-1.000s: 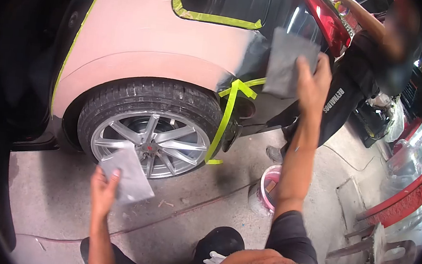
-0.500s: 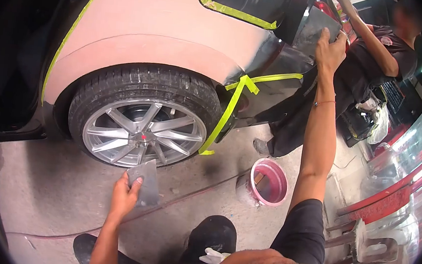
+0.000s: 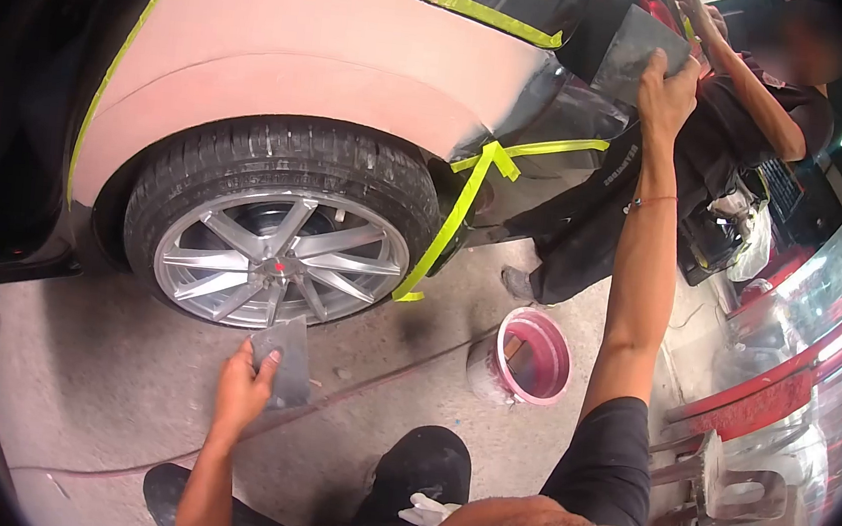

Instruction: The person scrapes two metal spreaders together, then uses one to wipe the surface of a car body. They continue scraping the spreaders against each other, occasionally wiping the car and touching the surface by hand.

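My left hand (image 3: 246, 388) pinches a grey rectangular sheet (image 3: 288, 367) between thumb and fingers, just below the silver wheel (image 3: 280, 268). At the upper right, my right hand (image 3: 667, 92) holds another dark grey sheet (image 3: 640, 54) by its lower right part, near the car's rear corner. The car's rear panel (image 3: 292, 21) is a dull pink, with darker patches at its right end. Yellow-green tape (image 3: 457, 216) edges the panel and window and hangs down beside the tyre (image 3: 169, 171).
A pink bucket (image 3: 534, 356) stands on the concrete floor, with liquid and a small brown piece inside. A co-worker in dark clothes (image 3: 745, 111) is at the upper right, arms raised by the car. A plastic-covered red car part (image 3: 770, 394) and a stool (image 3: 722, 480) are at the right.
My right hand and its sheet have shifted slightly right. The car and wheel appear a little further left in the view. Both hands keep their sheets.
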### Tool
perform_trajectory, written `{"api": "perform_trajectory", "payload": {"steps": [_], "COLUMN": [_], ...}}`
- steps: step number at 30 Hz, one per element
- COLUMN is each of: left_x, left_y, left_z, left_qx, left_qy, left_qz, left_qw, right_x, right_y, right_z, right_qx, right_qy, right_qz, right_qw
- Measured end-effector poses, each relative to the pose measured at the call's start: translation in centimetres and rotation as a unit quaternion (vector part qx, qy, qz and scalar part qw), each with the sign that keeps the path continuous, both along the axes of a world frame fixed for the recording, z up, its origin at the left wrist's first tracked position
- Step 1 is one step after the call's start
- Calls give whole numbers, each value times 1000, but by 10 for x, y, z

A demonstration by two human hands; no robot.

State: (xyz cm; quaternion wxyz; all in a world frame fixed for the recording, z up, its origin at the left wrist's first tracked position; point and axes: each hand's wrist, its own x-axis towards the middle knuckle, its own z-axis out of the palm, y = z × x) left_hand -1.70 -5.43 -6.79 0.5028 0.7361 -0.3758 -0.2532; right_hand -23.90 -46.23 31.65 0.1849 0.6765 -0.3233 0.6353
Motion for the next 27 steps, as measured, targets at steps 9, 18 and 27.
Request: {"api": "perform_trajectory", "payload": {"steps": [9, 18, 27], "left_x": [7, -17, -50], "left_y": [2, -18, -60], "left_z": [11, 138, 201], "left_qx": [-63, -351, -181], "left_qy": [83, 70, -359], "left_qz": [-10, 7, 70], "left_qw": [994, 934, 913], "right_x": [-15, 42, 36], "right_y": [113, 191, 174], "right_z": [-52, -199, -218], "right_qx": [-69, 265, 304], "right_qy": [-166, 84, 45], "right_qz": [238, 532, 640], "right_qw": [955, 799, 704]}}
